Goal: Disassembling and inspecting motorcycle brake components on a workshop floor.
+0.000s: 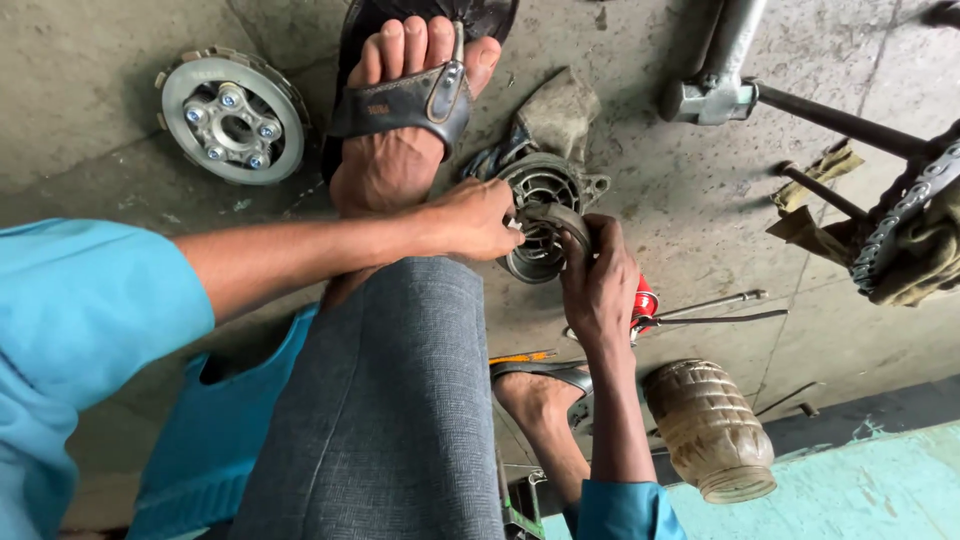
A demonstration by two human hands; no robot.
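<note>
Head view, stained concrete floor [690, 200], left hand [478, 218] and right hand [598, 278] grips clamped on metal clutch housing [540, 190]

- The clutch housing [540, 215] is seen as dull grey cast metal.
- The clutch plate [233, 117] is seen as brighter, smoother metal.
- The floor [690, 190] is rough, stained concrete.
- The jar [710, 430] is grimy plastic.

Head view, steeply down, close.

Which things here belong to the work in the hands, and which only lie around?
In hand: left hand and right hand on the round grey metal finned housing.

Lying about: round silver clutch plate with bolts, dirty brown plastic jar, red-handled tool, grey rag.
</note>
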